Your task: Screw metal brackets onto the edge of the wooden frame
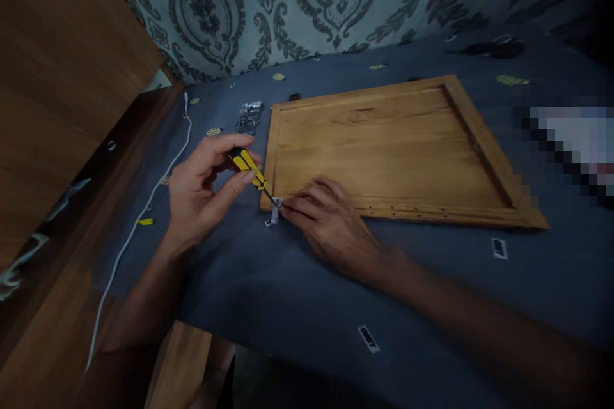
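Note:
A yellow and black screwdriver (pixel 248 166) is gripped between the thumb and fingers of my left hand (pixel 204 185). Its shaft slants down to a small metal hinge (pixel 275 208) at the near left corner of a wooden panel (pixel 374 140). My right hand (pixel 333 223) lies over the panel's near edge, with its fingertips closed at the hinge. Whether those fingers pinch the hinge or a screw is too small to tell. The panel rests flat, and a row of small dark holes runs along its near edge.
Several metal parts in clear wrapping (pixel 249 116) lie beyond my left hand. A white cord (pixel 144 211) runs down the left side of the dark blue cloth (pixel 297 294). A dark tool (pixel 494 46) lies at the far right, and a wooden board (pixel 57 77) rises on the left.

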The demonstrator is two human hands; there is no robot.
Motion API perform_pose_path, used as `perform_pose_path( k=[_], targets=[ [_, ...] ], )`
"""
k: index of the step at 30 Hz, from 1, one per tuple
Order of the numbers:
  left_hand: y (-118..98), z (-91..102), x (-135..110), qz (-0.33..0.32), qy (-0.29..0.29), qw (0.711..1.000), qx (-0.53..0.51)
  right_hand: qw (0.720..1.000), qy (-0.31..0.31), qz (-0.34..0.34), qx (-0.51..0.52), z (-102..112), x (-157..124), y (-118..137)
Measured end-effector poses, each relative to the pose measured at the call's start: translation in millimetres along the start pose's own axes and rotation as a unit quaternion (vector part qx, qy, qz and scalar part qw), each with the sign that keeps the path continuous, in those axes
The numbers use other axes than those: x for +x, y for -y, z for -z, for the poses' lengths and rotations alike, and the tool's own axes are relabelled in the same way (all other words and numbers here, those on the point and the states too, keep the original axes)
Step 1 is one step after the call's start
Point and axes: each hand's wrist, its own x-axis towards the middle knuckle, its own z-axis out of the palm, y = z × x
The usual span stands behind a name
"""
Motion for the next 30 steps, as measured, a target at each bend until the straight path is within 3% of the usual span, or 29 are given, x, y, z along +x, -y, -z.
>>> perform_pose_path(
  k=[19,25,30],
  targets=[
    [0.6,0.6,-0.5,0.002,-0.008,1.0,0.03,1.0,0.0,0.001,-0.007,-0.7,1.0,0.5],
    [4.1,-1.4,-2.2,-0.054,0.015,0.998,0.016,1.0,0.011,-0.005,0.0,-1.0,-0.2,0.2],
    [2.6,-2.0,-3.3,-0.031,0.023,0.999,0.018,1.0,0.014,-0.006,0.0,0.0,0.1,1.0]
  ],
)
